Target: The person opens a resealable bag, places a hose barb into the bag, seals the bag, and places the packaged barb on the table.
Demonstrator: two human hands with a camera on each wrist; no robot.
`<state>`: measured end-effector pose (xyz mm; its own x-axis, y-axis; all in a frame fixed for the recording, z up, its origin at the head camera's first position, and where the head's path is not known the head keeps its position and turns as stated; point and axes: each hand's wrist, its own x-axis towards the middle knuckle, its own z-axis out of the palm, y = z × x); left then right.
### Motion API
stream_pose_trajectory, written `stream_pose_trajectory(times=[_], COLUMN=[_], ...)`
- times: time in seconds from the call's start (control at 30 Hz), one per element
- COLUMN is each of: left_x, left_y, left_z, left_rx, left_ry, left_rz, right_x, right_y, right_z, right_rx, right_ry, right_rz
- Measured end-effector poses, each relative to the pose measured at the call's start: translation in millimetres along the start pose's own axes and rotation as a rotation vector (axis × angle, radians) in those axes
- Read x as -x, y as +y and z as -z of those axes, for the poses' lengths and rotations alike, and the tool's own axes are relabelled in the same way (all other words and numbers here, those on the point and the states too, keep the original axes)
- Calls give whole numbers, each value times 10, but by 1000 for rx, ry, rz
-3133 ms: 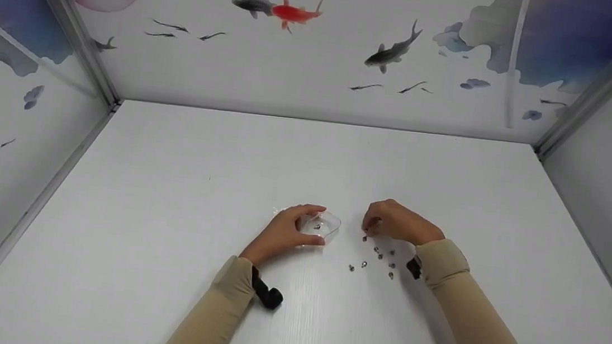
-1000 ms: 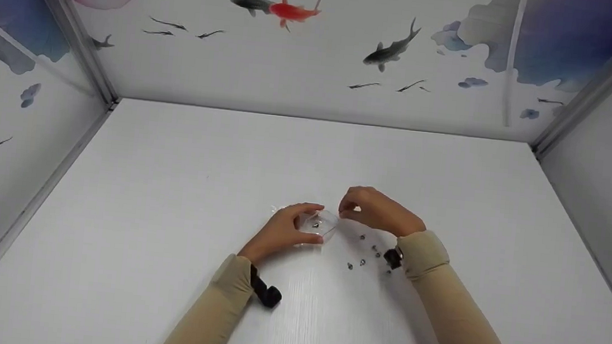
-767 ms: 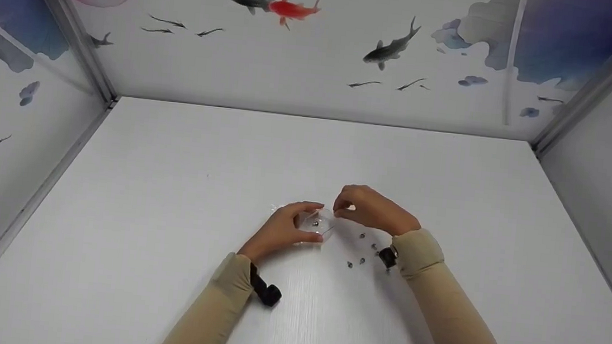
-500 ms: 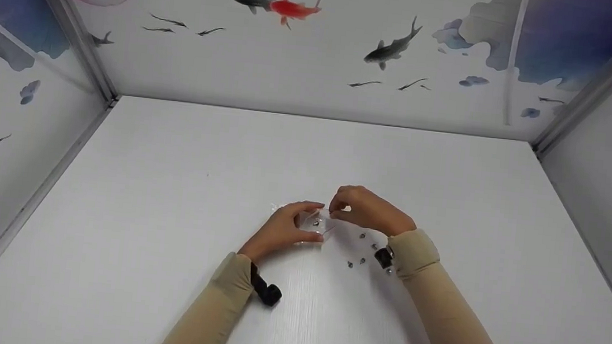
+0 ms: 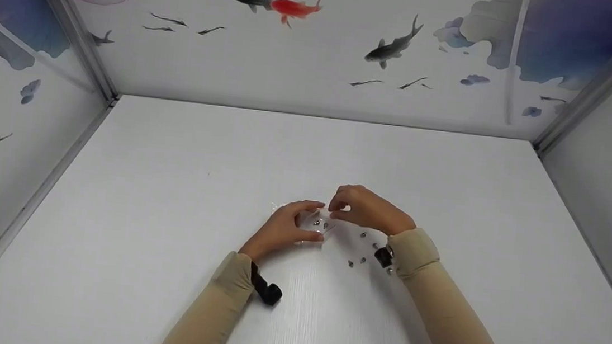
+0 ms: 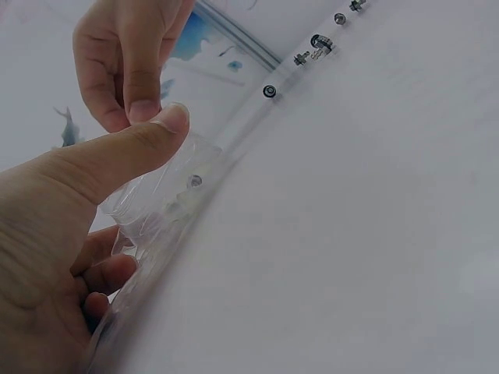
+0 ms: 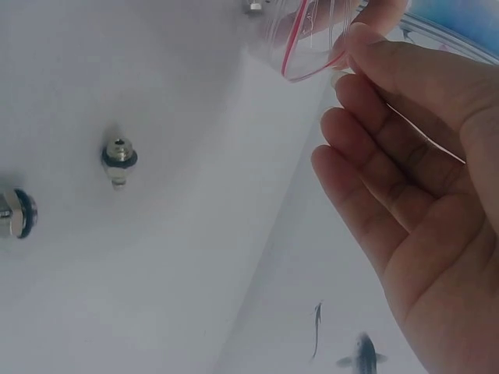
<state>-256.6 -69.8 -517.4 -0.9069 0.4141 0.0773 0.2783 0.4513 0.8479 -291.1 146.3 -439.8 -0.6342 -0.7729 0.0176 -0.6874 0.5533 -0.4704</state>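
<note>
My left hand [image 5: 280, 228] grips a clear plastic zip bag [image 6: 160, 191], thumb on one side and fingers on the other. In the right wrist view, the bag's red zip line [image 7: 292, 43] runs along its spread mouth. Two small metal fittings show inside it in the head view; one fitting [image 6: 195, 181] shows through the plastic in the left wrist view. At the mouth is my right hand [image 5: 367, 209], thumb tip and forefinger close together, other fingers loosely bent, with no fitting visible between them. Loose fittings with dark rings, such as one fitting [image 7: 118, 160], lie nearby.
Several fittings [image 5: 363, 235] are scattered on the white table [image 5: 218, 147] right of the bag, some partly hidden by the right wrist's black camera [image 5: 384, 256]. White panels printed with fish [image 5: 393, 51] enclose the table's back and sides.
My right hand has moved left from the scattered fittings to the bag's mouth. A second fitting has appeared in the bag since half a second ago. My left hand keeps its grip.
</note>
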Motion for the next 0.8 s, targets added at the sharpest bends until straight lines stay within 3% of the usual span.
stream_pose_trajectory(times=[0.8], left_x=[-20], left_y=[-14], left_z=[-12], left_rx=[-1], left_ry=[6], left_rz=[3], right_x=[229], right_y=[168], right_z=[63], right_rx=[-16], right_ry=[-57], right_rz=[-104])
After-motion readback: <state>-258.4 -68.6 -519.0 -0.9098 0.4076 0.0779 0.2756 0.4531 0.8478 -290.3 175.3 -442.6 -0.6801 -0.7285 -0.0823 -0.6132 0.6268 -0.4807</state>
